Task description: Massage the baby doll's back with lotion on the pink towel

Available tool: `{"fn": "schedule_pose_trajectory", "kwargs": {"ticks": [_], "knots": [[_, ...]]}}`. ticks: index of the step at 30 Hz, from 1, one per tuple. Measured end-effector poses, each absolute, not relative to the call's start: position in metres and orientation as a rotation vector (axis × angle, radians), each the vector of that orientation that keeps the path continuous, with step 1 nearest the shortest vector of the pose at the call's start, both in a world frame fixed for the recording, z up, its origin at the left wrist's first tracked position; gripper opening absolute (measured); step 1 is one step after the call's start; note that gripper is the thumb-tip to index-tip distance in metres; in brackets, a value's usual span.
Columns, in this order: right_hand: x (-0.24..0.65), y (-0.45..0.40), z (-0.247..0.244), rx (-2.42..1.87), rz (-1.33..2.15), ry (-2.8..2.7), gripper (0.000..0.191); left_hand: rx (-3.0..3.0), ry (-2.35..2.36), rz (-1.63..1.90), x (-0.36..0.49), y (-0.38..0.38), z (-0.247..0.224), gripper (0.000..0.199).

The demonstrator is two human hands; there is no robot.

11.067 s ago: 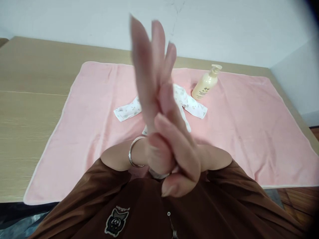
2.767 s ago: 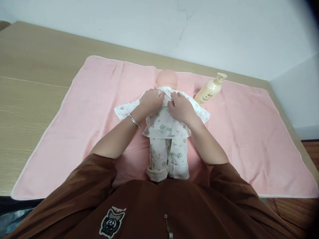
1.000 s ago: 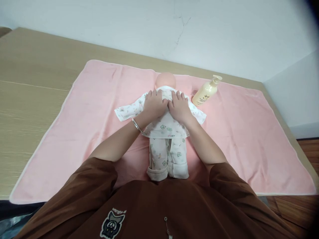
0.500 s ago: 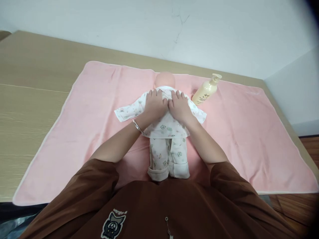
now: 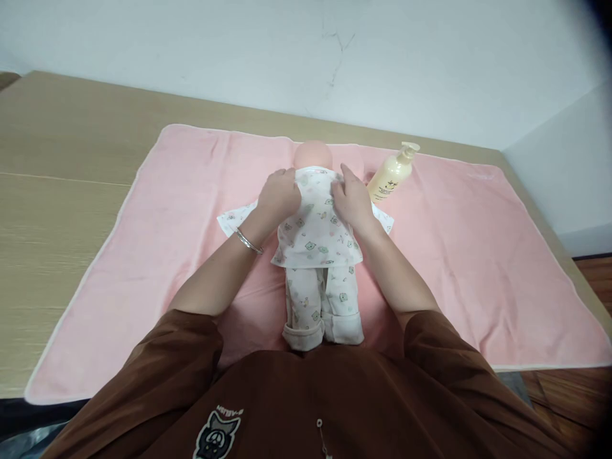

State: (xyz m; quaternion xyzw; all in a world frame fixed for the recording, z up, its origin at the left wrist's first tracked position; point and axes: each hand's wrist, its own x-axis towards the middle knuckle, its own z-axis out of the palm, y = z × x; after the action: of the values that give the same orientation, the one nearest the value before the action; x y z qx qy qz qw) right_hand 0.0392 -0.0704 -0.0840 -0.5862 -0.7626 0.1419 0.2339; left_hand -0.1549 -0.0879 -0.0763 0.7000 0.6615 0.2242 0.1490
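Doll (image 5: 313,155) with a smooth, rounded head lies near the middle of a soft pink blanket (image 5: 478,255), which is creased in places and spread over a wood-grained desk (image 5: 71,223). A thin white shirt (image 5: 318,220) with small printed pictures widens towards its hem; below it, the matching trousers (image 5: 342,290) end in thick turned-up cuffs (image 5: 303,337). The left hand (image 5: 280,194) curls its fingers at one shoulder of the shirt, and the right hand (image 5: 354,197) lies partly bent at the other; whether either pinches the cloth cannot be made out. The forearms and hands cover most of the sleeves. A shiny metal bracelet (image 5: 247,243) rings the left wrist. Just beside the right hand stands a glossy cream pump bottle (image 5: 392,175), its fine print unreadable. The person's brown top (image 5: 315,401), cut off below, hides part of the blanket's near edge.
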Motion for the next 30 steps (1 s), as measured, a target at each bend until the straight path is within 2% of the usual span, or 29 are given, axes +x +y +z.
{"fn": "schedule_pose_trajectory", "kwargs": {"ticks": [3, 10, 14, 25, 30], "knots": [[0.028, -0.084, -0.084, -1.422, 0.347, -2.093, 0.063, 1.935, 1.932, 0.791, -0.169, -0.087, -0.065, 0.058], [0.011, -0.092, -0.09, -1.283, 0.413, -2.431, 0.049, 1.813, 1.937, 0.918, -0.184, -0.102, -0.03, 0.064], [0.024, -0.079, -0.09, -1.23, 0.354, -2.341, 0.055, 1.852, 1.943, 0.919, -0.183, -0.114, -0.014, 0.067], [0.021, -0.082, -0.086, -1.3, 0.35, -2.377, 0.059, 1.802, 1.786, 1.034, -0.186, -0.113, -0.021, 0.057], [0.02, -0.087, -0.078, -1.303, 0.411, -2.452, 0.055, 1.79, 1.734, 1.034, -0.185, -0.112, -0.022, 0.062]]}}
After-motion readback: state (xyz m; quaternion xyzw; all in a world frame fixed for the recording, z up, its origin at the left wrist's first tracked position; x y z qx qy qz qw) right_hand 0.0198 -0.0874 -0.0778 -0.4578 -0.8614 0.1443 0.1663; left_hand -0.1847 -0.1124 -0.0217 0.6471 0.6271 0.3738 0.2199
